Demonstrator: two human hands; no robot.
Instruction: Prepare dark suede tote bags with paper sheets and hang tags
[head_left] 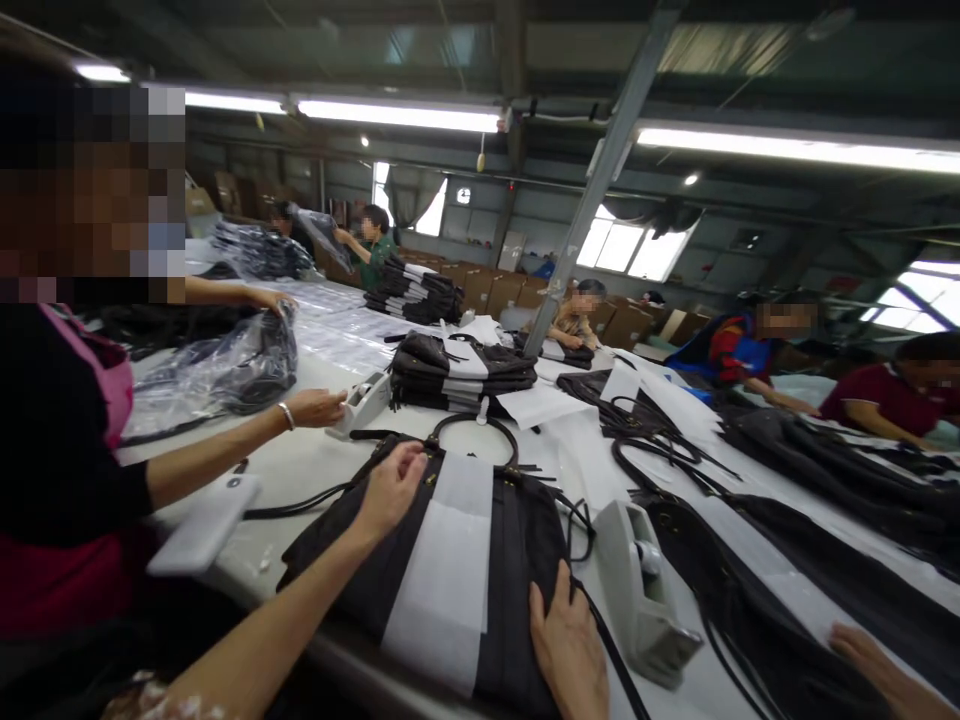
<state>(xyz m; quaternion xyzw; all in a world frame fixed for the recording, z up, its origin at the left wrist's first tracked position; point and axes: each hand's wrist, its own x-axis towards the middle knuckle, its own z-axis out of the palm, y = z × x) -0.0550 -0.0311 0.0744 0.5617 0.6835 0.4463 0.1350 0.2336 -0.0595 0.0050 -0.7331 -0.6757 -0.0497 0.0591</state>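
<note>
In front of me a black handbag [525, 540] lies flat on the table, its round handle [516, 432] pointing away. A white paper band [450, 560] runs down its middle. My left hand [391, 488] is over the bag's upper left part near the handle base, fingers loosely bent and holding nothing I can see. At the lower right edge of the bag, my right hand [571, 640] rests with its fingers spread. Just right of the bag is a grey tape dispenser [645, 590].
A co-worker's hand [315, 408] is at another tape dispenser [361, 402] on the left. A white phone [206, 525] lies near the table edge. Stacked black bags [465, 365] stand behind. Another person's hand [881, 660] touches a banded bag [832, 560] at right. A metal post [592, 190] rises beyond.
</note>
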